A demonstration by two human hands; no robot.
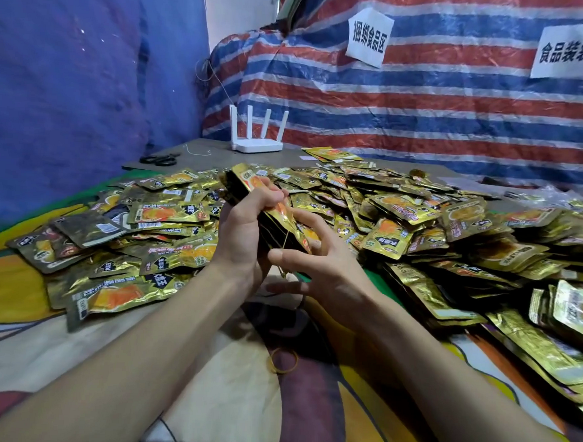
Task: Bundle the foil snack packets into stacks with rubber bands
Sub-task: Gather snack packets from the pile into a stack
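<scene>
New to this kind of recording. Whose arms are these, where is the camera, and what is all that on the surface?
There is no machine: one wide camera worn on a person's head looks down at their bare arms. The left hand grips a stack of foil snack packets. The right hand, fingers spread, stretches a yellow rubber band against that stack. Around them a heap of loose gold packets covers a patterned cloth; a spare rubber band lies near the forearms. Farther back sit black scissors and a white router, before a striped tarp.
</scene>
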